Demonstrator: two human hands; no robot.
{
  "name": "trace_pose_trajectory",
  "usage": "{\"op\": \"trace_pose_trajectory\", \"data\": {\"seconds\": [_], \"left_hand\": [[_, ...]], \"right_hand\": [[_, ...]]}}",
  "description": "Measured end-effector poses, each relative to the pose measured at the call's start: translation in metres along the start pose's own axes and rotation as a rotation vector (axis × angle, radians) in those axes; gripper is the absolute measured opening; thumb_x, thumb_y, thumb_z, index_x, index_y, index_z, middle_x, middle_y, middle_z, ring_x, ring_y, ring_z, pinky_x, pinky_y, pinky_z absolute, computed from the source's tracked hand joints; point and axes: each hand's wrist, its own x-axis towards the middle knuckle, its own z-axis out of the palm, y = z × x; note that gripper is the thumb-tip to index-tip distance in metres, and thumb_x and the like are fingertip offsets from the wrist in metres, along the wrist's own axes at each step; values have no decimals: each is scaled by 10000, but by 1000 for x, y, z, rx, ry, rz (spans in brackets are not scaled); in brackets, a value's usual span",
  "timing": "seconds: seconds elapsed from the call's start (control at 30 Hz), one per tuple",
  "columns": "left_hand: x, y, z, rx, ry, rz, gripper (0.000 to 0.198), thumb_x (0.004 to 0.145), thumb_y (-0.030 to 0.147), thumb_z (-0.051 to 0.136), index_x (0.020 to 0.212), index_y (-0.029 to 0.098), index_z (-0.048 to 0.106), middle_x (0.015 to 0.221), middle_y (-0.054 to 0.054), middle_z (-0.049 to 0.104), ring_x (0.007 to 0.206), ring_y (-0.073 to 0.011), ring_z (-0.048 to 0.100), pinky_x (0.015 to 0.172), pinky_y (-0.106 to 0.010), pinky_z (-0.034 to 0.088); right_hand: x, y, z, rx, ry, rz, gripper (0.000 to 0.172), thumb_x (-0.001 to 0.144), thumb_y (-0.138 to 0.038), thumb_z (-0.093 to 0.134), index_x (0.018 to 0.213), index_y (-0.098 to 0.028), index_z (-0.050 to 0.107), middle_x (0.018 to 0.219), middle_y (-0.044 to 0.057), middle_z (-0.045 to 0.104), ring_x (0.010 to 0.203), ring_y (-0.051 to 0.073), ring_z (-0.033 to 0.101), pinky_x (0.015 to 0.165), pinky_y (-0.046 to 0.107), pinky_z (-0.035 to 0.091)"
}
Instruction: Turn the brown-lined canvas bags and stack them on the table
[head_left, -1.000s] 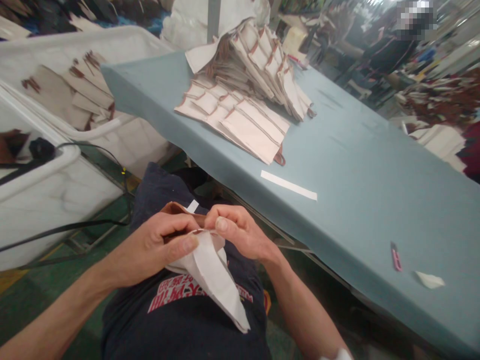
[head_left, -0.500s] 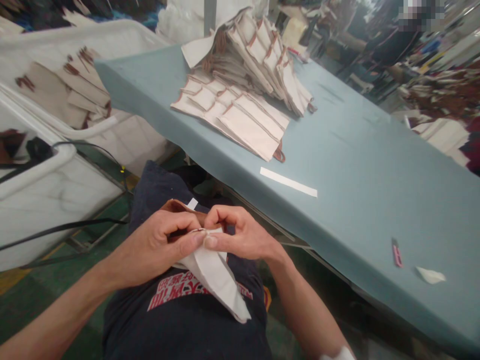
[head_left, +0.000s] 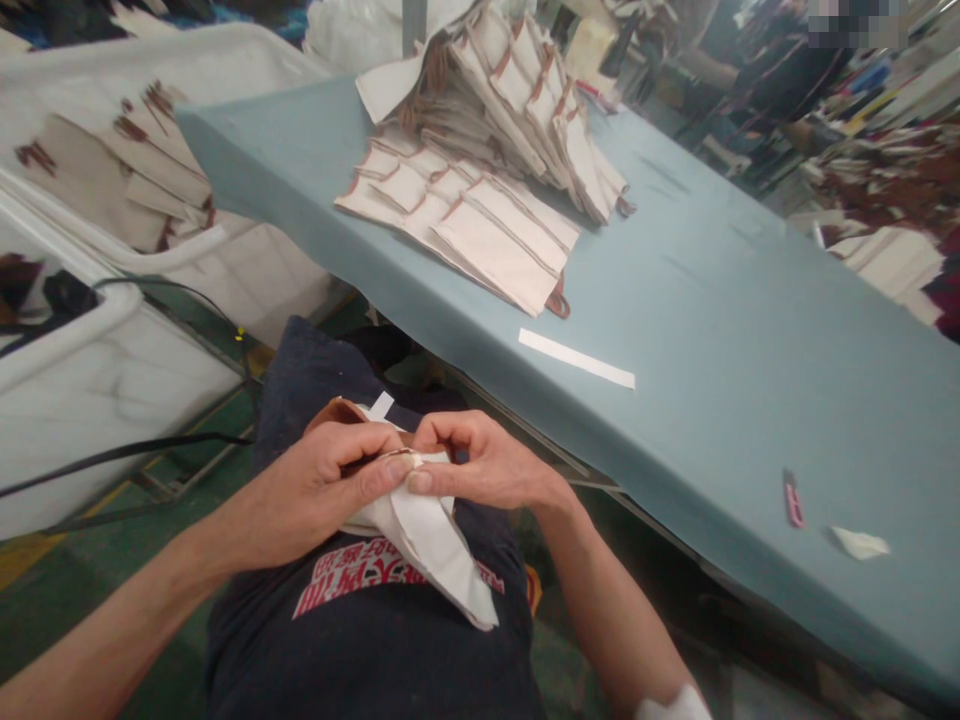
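A white fabric piece with brown trim is bunched above my lap, its lower end hanging over my dark apron. My left hand pinches its upper edge between thumb and forefinger. Close beside it, my right hand pinches the same edge, the two thumbs nearly touching. A narrow white tab sticks up behind my left fingers. The exact spot under the fingertips is partly hidden.
On the blue-covered table lie stacked cream fabric pieces, a white strip, a small pink-handled tool and a white scrap. White bins with fabric stand left. Another person is at the far right.
Both hands keep their pinch on the fabric piece, with only a slight shift of the fingers and cloth. The whole view has moved a little.
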Motion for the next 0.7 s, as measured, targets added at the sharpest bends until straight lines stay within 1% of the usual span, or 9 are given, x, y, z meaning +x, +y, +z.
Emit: {"op": "trace_pose_trajectory", "data": {"seconds": [0.1, 0.23, 0.37, 0.43, 0.57, 0.7], "left_hand": [[0, -4, 1, -28, 18, -3, 471, 1088, 475, 572, 714, 198, 644, 667, 36, 583, 615, -133, 524, 555, -219, 426], [1, -9, 2, -49, 50, -4, 503, 1070, 489, 592, 663, 196, 625, 632, 39, 546, 608, -128, 496, 564, -220, 406], [1, -12, 4, -111, 24, -41, 502, 1069, 498, 567, 674, 193, 627, 633, 44, 510, 580, -121, 455, 521, -217, 373], [0, -12, 5, -124, 34, -58, 489, 1065, 484, 559, 674, 196, 612, 638, 46, 501, 574, -118, 450, 504, -212, 364], [-1, -13, 8, -139, 76, -50, 457, 1054, 452, 573, 670, 205, 581, 631, 58, 481, 564, -111, 429, 479, -201, 343], [-3, -19, 10, -184, 72, -59, 465, 1075, 460, 570, 682, 211, 560, 634, 67, 455, 560, -108, 401, 468, -203, 321]], "right_hand": [[0, 2, -1, 24, -9, 6, 618, 766, -681, 997, 797, -205, 603, 715, -83, 494, 643, 92, 390, 569, 236, 318], [1, 5, -2, 32, -10, 13, 602, 776, -675, 993, 800, -207, 615, 705, -85, 474, 625, 90, 372, 569, 245, 318], [0, 7, -2, 64, 14, 18, 607, 766, -682, 996, 803, -200, 627, 703, -83, 487, 624, 91, 372, 567, 249, 312], [0, 9, -1, 80, 19, 19, 606, 771, -675, 998, 805, -198, 625, 701, -83, 489, 624, 90, 370, 568, 251, 304], [0, 12, 0, 95, 32, 3, 603, 793, -657, 995, 790, -199, 604, 682, -99, 430, 614, 84, 323, 561, 255, 259], [3, 14, 2, 75, 40, -3, 613, 809, -690, 972, 792, -197, 606, 677, -93, 457, 621, 88, 334, 568, 261, 265]]}}
